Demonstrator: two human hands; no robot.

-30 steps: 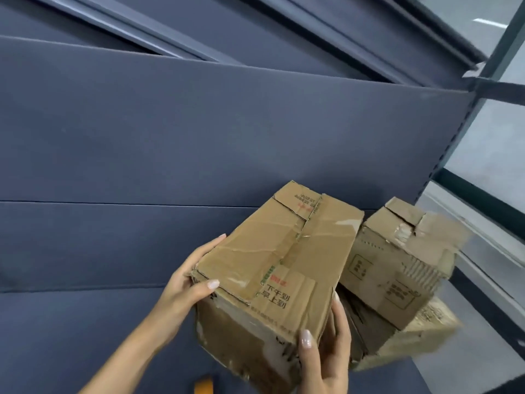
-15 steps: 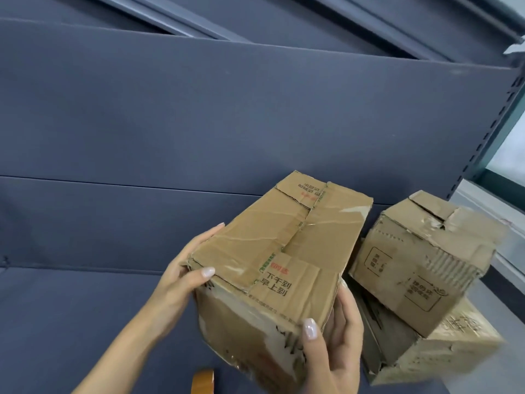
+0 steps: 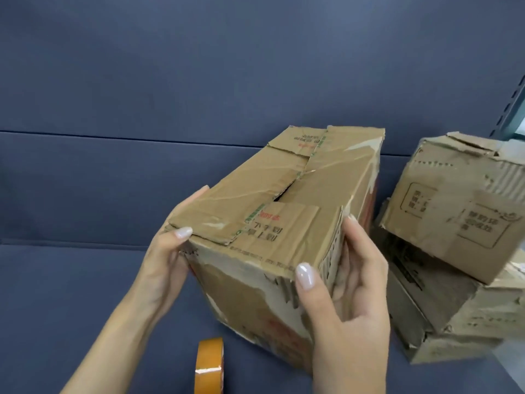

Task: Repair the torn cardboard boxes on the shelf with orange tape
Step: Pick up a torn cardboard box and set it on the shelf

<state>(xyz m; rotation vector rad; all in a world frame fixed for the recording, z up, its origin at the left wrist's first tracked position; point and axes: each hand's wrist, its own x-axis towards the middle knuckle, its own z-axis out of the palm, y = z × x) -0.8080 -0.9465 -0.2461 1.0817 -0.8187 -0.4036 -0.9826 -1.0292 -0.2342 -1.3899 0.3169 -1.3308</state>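
Note:
A worn brown cardboard box point(image 3: 287, 211) with torn edges and split top flaps is held tilted over the dark blue shelf point(image 3: 71, 285). My left hand point(image 3: 167, 260) grips its near left corner, thumb on top. My right hand point(image 3: 343, 297) grips the near right corner, thumb on the top edge and fingers along the side. A roll of orange tape point(image 3: 208, 365) stands on edge on the shelf just below the box, between my forearms.
Two more battered cardboard boxes are stacked at the right: an upper one point(image 3: 460, 206) tilted on a lower one point(image 3: 454, 317). The shelf's blue back panel point(image 3: 199, 81) rises behind. A perforated upright point(image 3: 515, 103) shows at the far right.
The view has dropped and closed in, bringing the tape roll into full sight. The box has come lower and nearer in both hands, which keep their grips on its near corners.

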